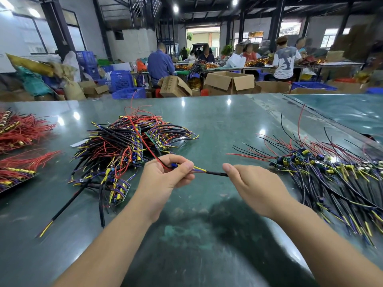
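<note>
Left hand (165, 179), right hand (255, 187) — 1 harness (210, 172)

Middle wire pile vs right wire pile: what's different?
The middle pile is heaped and tangled; the right pile is spread flat in a fan. The middle pile holds long green board strips; the right pile seems to hold small single pieces. Both mix black, red and yellow wires on the green table.

green table (217, 121) | cardboard boxes (229, 82) | blue crates (122, 80) | ceiling lamps (175, 8)
</note>
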{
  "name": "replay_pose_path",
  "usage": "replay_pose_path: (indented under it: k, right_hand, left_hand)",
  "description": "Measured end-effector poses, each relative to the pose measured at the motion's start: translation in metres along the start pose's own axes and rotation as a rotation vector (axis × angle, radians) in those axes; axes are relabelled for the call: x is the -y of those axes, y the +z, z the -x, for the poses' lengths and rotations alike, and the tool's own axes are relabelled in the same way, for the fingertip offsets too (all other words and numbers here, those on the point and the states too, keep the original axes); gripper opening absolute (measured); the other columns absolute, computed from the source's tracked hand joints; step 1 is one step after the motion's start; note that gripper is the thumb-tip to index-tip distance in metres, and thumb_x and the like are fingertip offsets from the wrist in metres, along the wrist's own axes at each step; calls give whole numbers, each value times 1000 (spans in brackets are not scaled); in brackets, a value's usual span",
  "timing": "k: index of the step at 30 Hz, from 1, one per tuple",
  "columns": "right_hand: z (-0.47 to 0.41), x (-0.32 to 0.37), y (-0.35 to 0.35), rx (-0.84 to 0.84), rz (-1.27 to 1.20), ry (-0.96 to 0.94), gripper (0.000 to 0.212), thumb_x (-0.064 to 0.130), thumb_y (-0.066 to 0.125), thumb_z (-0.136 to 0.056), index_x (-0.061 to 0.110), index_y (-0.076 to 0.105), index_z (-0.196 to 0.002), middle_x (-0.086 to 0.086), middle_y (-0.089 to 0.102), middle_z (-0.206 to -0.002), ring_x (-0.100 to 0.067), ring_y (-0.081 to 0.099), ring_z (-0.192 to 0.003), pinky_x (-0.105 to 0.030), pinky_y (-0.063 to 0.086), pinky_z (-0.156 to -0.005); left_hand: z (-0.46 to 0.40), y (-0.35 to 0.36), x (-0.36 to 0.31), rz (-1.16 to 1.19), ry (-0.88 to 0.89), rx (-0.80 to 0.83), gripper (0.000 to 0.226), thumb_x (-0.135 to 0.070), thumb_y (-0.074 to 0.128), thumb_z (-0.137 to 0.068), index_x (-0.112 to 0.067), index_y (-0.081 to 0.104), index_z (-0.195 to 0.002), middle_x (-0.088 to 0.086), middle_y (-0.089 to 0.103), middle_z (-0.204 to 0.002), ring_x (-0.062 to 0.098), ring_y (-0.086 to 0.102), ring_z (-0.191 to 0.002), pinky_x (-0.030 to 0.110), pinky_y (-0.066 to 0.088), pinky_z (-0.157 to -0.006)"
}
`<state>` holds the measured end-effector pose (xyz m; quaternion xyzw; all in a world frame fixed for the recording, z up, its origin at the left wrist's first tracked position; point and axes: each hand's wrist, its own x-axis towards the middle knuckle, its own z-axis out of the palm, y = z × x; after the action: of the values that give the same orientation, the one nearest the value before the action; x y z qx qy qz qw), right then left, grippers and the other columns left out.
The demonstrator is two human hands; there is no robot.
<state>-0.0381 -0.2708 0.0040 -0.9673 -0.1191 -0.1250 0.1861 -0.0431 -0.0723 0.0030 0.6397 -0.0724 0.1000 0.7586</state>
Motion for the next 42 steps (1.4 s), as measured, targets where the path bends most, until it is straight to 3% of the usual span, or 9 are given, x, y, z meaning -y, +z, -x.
replay_pose_path:
  k: [6, 11, 19, 26, 28, 31, 34, 37, 42]
  right_hand:
    - [2, 7, 0, -143, -209, -15, 58, 62, 18, -89, 15, 22, -54, -1, 26, -47, -24, 31, -52, -37, 22, -51]
    - [6, 9, -1, -183, -425, -118, 55, 57, 25, -92, 18, 16, -55, 4, 15, -49, -13, 15, -49, -34, 14, -51]
    - [-1, 8, 0, -95, -897, -16, 61, 57, 35, -89, 18, 39, -42, 2, 22, -49, -16, 20, -47, -28, 16, -49]
    - [-6, 14, 6, -111, -1250, -2, 63, 50, 39, -93, 19, 38, -38, 5, 22, -45, -12, 16, -40, -20, 16, -45]
    - [-5, 11, 8, -87, -1199, -22, 63, 48, 37, -97, 20, 39, -40, 6, 25, -46, -11, 19, -42, -21, 18, -45]
    - [-1, 1, 10, -62, -804, -66, 55, 54, 36, -92, 18, 49, -52, 6, 31, -53, -10, 28, -51, -24, 24, -50]
    - [1, -8, 6, 1, -721, -29, 45, 38, 43, -98, 14, 60, -65, 3, 35, -56, -13, 33, -54, -30, 27, -56]
    - [0, -14, -7, 46, -1032, 70, 37, 20, 48, -96, 10, 59, -63, 4, 35, -47, -11, 29, -47, -25, 25, -49]
    - [-2, -21, -17, 164, -1570, 167, 23, 23, 58, -80, 14, 68, -61, -2, 43, -56, -10, 39, -49, -20, 35, -50]
  left_hand:
    - [-3, -5, 0, 53, -43, -9, 3, -9, 68, -75, -11, 66, -74, 4, 68, -64, 9, 64, -55, 17, 53, -54]
    - [-6, -10, -1, 62, -58, 9, 9, -16, 69, -67, -12, 67, -74, 5, 68, -65, 10, 64, -55, 18, 53, -56]
    - [-6, -9, 0, 120, -70, 36, 14, -13, 64, -70, -6, 63, -82, 2, 67, -64, 8, 64, -55, 16, 53, -54]
    - [-4, -5, -4, 232, -58, 53, 13, -11, 63, -70, -4, 62, -82, 3, 68, -67, 8, 63, -56, 16, 53, -56]
    - [-3, -5, -5, 243, -43, 26, 12, -11, 63, -70, -6, 63, -80, 3, 67, -66, 8, 63, -56, 16, 53, -56]
    - [-3, -5, -3, 227, -18, -33, 8, -10, 64, -71, -8, 63, -79, 1, 68, -65, 6, 63, -56, 16, 53, -57]
    - [-8, -11, -4, 207, 36, -130, 8, -2, 61, -82, -9, 63, -78, -1, 68, -63, 5, 63, -56, 15, 53, -57]
    - [-15, -22, -9, 233, 62, -213, 13, 1, 57, -88, -9, 62, -80, -2, 69, -63, 6, 65, -57, 15, 53, -58]
    - [-15, -24, -7, 222, 65, -187, 11, -1, 59, -86, -10, 62, -80, -1, 70, -65, 7, 66, -59, 16, 54, -59]
